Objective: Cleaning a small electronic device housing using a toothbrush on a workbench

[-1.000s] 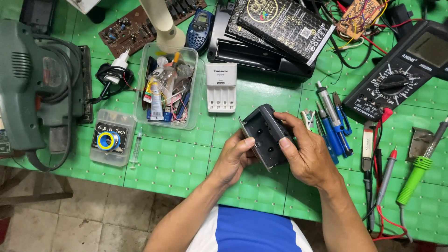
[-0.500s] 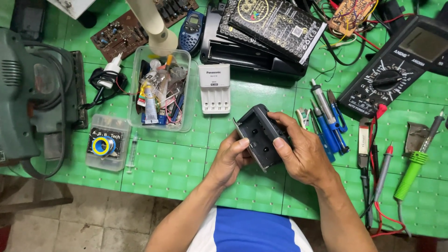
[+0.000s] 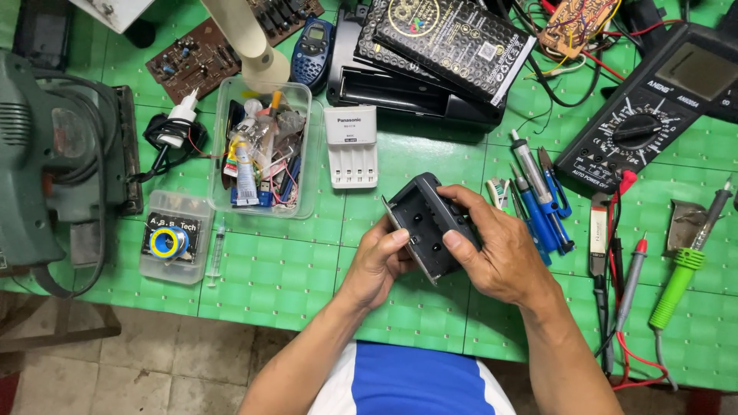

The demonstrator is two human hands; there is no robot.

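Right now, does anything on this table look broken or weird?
Yes. Both hands, the left hand and the right hand, hold a black device with its inside showing. Bare circuit boards lie loose near the table's far edge.

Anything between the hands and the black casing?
Nothing visible. Both the left hand and right hand grip the black casing directly, fingers on its edges, holding it above the green table.
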